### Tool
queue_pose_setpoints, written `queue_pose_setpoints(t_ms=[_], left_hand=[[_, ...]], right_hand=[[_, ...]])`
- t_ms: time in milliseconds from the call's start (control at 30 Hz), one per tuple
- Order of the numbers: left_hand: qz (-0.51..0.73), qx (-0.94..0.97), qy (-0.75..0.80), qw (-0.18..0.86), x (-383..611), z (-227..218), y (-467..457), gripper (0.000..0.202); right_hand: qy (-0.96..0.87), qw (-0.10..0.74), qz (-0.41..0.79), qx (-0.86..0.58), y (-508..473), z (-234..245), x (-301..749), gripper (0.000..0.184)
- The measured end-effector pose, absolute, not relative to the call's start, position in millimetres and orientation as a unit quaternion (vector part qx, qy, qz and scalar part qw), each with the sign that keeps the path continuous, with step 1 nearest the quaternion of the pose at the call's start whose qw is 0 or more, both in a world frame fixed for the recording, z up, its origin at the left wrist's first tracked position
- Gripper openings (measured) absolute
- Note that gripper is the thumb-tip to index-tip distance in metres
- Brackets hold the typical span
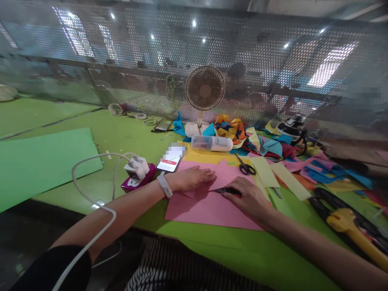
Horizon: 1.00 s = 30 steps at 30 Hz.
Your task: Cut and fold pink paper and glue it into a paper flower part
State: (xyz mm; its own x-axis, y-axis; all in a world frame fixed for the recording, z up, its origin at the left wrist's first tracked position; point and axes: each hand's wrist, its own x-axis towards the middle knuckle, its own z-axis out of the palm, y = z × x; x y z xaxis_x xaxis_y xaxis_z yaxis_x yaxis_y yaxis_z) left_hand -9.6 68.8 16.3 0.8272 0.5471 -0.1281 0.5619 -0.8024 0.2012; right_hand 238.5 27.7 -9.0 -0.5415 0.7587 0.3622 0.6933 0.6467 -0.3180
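Observation:
A pink paper sheet (209, 208) lies on the green table (127, 133) in front of me. My left hand (194, 178) rests flat on a folded part of it, fingers stretched out; a white band is on that wrist. My right hand (247, 198) is closed round a small dark tool with a red part (228, 190), its tip against the pink fold just below my left fingers. What kind of tool it is I cannot make out.
Black scissors (245, 166), a clear bottle (212, 143) and a small fan (205, 91) stand behind the sheet. A phone (169, 162) and a plugged charger (138, 170) lie left. Several coloured paper pieces (273, 147) pile at right, near a yellow-and-black tool (351, 226). A green sheet (42, 161) lies far left.

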Motion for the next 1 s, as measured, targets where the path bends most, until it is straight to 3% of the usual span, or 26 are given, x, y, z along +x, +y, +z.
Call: queue_pose_setpoints(t_ms=[1000], left_hand=[[-0.023, 0.951, 0.289, 0.109, -7, 11, 68, 0.048]], right_hand=[[-0.877, 0.225, 0.082, -0.417, 13, -3, 222, 0.012]])
